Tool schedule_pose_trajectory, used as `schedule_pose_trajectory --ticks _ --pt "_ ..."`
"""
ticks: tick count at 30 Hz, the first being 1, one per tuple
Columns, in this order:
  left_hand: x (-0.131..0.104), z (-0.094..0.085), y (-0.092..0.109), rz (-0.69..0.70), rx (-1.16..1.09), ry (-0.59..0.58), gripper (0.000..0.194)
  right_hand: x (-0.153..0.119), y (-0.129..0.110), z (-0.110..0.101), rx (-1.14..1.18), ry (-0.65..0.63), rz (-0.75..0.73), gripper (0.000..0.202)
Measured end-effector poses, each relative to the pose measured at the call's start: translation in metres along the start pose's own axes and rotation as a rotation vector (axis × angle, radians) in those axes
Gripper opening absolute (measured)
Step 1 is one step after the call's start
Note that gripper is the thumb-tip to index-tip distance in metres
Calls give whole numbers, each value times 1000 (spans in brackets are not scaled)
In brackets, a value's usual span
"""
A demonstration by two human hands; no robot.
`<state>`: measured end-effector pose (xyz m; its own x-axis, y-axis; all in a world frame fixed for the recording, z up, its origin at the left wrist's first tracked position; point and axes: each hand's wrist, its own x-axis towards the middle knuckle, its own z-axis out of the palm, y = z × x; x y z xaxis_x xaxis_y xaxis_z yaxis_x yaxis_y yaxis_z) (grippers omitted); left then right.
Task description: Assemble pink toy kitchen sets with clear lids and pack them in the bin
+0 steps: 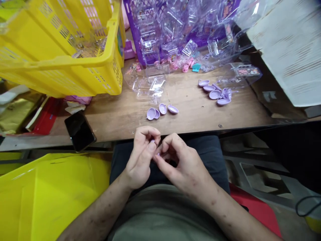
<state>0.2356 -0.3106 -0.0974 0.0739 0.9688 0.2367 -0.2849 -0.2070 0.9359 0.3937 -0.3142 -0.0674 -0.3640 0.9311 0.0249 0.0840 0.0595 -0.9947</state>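
Note:
My left hand (141, 160) is closed in a pinch on a small purple piece (152, 141), mostly hidden by the fingers. Close beside it, my right hand (180, 160) pinches at a bit of purple that shows at its fingertips. Both hands are over my lap, just in front of the table edge. Several small purple oval cups (151, 114) lie on the wooden table (185, 117) beyond them. To the right is another group of purple oval cups (214, 94), with thin purple parts among them.
A yellow crate (110, 77) stands at the back left, and a purple basket (136, 40) holds clear plastic packages. A black phone (79, 131) lies by the left table edge. A cardboard box (291, 50) is at the right, a yellow bin (57, 194) at lower left.

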Motion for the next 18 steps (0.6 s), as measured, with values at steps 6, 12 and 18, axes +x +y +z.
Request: schedule_pose_trajectory --ticks 6,12,18 --pt "13 -17 5 50 -180 60 16 6 6 -1 214 -7 57 37" --pt "13 -18 9 184 -108 -13 13 13 1 5 257 -11 59 39" --pt "19 -32 8 294 164 -51 12 16 1 5 151 -4 49 38"
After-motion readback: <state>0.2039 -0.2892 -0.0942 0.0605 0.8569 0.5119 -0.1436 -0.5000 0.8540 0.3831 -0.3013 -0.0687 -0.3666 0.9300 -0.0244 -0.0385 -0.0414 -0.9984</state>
